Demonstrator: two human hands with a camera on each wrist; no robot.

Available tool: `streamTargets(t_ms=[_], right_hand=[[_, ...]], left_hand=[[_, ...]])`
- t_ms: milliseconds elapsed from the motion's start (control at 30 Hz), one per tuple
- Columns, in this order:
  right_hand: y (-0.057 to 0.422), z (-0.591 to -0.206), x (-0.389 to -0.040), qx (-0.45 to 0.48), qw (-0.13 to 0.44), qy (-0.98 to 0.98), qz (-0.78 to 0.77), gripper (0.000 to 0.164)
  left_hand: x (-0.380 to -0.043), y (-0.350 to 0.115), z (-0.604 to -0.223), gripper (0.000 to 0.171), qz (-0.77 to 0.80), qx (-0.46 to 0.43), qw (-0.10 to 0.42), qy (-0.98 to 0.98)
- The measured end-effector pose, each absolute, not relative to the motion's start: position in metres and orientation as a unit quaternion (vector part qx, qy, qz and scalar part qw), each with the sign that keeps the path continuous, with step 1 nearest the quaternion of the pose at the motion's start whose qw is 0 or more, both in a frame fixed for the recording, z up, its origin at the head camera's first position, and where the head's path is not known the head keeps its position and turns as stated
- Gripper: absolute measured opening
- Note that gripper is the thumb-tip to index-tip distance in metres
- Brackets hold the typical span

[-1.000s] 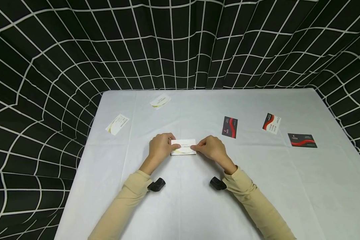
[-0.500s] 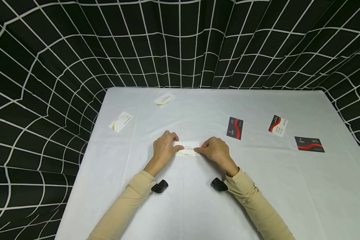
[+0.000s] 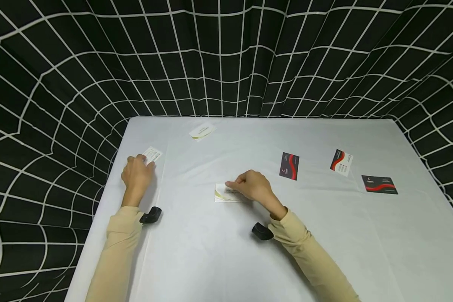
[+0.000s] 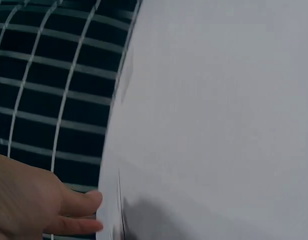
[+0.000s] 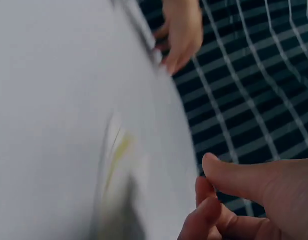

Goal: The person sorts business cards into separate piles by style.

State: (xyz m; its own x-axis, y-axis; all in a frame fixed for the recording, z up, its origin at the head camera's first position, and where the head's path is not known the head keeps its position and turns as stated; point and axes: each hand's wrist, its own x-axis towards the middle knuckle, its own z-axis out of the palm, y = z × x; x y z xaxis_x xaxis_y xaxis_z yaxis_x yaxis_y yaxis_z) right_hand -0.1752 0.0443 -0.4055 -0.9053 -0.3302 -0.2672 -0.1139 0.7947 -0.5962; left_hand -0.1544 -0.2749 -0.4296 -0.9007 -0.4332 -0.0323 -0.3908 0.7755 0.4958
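Note:
In the head view my left hand (image 3: 136, 174) reaches the white business card (image 3: 153, 153) at the table's left side, its thumb and fingers over the card's near end. The left wrist view shows those fingers (image 4: 76, 226) straight, with a small gap between thumb and finger. My right hand (image 3: 253, 185) hovers over the right part of another white card with a yellow-green curve (image 3: 223, 197), which lies flat mid-table. In the right wrist view its thumb and loosely bent fingers hold nothing, and that card (image 5: 116, 155) is blurred.
A white card (image 3: 201, 131), seemingly overlapping another, lies near the back edge. To the right are a dark card with a red wave (image 3: 289, 166), a black-and-white one (image 3: 341, 162) and another dark one (image 3: 379, 184). A black gridded curtain (image 3: 226, 63) surrounds the white table (image 3: 196, 247).
My left hand has let go of the middle card and moved left to the card at the table's left side. The right hand has loosened its pinch and stays above the middle card.

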Motion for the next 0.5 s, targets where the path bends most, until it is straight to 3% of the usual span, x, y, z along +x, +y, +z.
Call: streamTargets(t_ms=[300,500], right_hand=[[-0.033,-0.392,-0.182,-0.186,0.205,0.910,-0.309,0.027],[-0.051,-0.402,-0.189,-0.209,0.210,0.898,-0.325,0.023]], left_hand=[[-0.161,-0.297,-0.433,0.049,-0.246,0.274,0.024,-0.929],[-0.157,-0.302,-0.436,0.048,-0.329,0.215,0.004,-0.919]])
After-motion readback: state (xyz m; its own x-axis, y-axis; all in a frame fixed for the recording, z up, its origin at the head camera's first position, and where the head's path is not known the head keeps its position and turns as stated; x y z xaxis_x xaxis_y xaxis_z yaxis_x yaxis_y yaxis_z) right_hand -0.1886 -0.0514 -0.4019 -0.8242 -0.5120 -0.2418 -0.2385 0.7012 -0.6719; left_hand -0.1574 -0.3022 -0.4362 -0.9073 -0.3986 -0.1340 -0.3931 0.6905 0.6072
